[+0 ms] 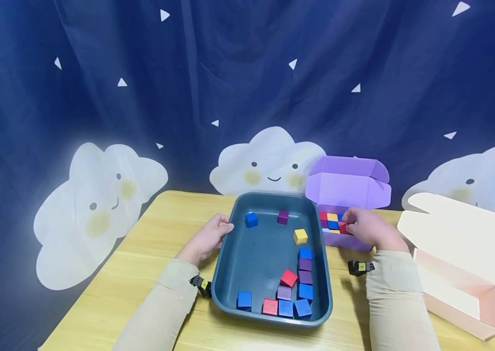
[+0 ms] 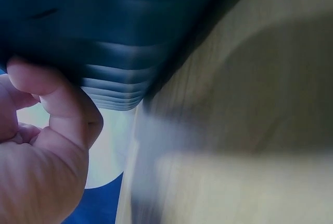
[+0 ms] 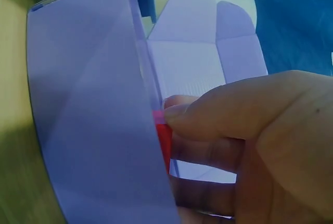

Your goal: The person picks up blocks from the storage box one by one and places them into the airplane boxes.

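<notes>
My left hand [image 1: 208, 239] grips the left rim of a dark teal tray [image 1: 254, 263], thumb over the edge in the head view. Its bent fingers meet the tray's ribbed outer wall in the left wrist view. Over an open purple box [image 1: 345, 241] right of the tray, my right hand [image 1: 370, 228] pinches a red block [image 3: 164, 143] just inside the front wall. Rows of red, yellow and blue blocks [image 1: 333, 224] lie in that box; my fingers cover its right part. Inside the tray are loose blocks, including a yellow block [image 1: 300, 236] and a purple block [image 1: 283, 217].
An open pale pink box [image 1: 453, 292] with a large cream lid [image 1: 471, 239] stands at the right edge of the wooden table [image 1: 142, 253]. The purple box's raised lid [image 1: 348, 187] leans near the dark blue cloud-print curtain [image 1: 247, 73].
</notes>
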A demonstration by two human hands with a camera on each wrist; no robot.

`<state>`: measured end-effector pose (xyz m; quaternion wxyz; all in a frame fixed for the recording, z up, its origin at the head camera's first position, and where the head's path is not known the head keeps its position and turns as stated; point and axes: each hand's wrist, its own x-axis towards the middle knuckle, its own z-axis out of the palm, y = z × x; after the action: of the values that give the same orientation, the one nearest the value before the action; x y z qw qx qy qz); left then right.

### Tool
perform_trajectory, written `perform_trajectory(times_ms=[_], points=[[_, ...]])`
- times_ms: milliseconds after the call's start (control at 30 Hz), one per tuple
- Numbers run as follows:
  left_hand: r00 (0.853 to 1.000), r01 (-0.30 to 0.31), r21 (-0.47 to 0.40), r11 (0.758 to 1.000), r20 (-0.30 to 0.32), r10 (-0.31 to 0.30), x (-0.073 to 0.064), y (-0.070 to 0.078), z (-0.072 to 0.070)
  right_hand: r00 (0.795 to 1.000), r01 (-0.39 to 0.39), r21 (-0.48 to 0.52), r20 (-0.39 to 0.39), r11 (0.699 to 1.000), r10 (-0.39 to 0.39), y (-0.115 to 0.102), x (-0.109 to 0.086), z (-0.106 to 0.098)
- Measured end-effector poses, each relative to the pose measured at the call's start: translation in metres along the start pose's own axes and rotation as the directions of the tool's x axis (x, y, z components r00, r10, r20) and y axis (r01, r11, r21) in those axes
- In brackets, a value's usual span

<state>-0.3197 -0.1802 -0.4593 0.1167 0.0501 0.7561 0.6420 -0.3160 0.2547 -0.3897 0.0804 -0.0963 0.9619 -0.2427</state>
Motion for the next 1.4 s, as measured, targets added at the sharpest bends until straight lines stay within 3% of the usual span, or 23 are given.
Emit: perform_trajectory(times_ms=[200, 433, 567, 733, 867, 967, 1067, 1267, 1400], points=[[1.0, -0.007, -0.009, 1.0, 0.006, 0.007, 0.002, 0.001, 0.001, 0.998, -0.051, -0.01, 0.019, 0.999, 0.051, 0.003, 0.001, 0.002], [1.0, -0.003, 0.01, 1.0, 0.007, 0.003, 0.003, 0.0, 0.0, 0.997, 0.078, -0.066, 0.028, 0.995, -0.076, 0.003, 0.003, 0.006], [1.0, -0.009, 0.016, 1.0, 0.007, 0.008, 0.003, 0.0, 0.0, 0.998, 0.069, -0.07, 0.019, 0.995, -0.068, -0.001, 0.001, 0.003], [1.0, -0.007, 0.022, 1.0, 0.001, 0.007, 0.003, -0.001, 0.0, 0.999, 0.049, -0.061, -0.01, 0.997, -0.05, -0.016, -0.007, -0.007], [1.0, -0.01, 0.014, 1.0, 0.005, 0.009, 0.003, -0.002, -0.001, 0.987, 0.142, -0.059, -0.063, 0.988, -0.146, -0.045, -0.021, -0.017], [1.0, -0.011, 0.017, 1.0, 0.0, 0.011, 0.002, -0.001, -0.002, 0.955, 0.266, -0.099, -0.111, 0.959, -0.276, -0.076, -0.029, -0.017], [1.0, -0.007, 0.023, 1.0, -0.007, 0.007, 0.001, 0.001, -0.004, 0.913, 0.378, -0.136, -0.111, 0.916, -0.394, -0.107, -0.033, -0.008], [1.0, 0.0, 0.005, 1.0, 0.002, 0.0, 0.003, 0.001, -0.003, 0.845, 0.523, -0.161, -0.032, 0.837, -0.534, -0.154, -0.04, 0.019], [1.0, -0.011, -0.012, 1.0, 0.015, 0.011, 0.002, -0.002, -0.002, 0.771, 0.629, -0.201, 0.037, 0.751, -0.636, -0.176, -0.037, 0.048]])
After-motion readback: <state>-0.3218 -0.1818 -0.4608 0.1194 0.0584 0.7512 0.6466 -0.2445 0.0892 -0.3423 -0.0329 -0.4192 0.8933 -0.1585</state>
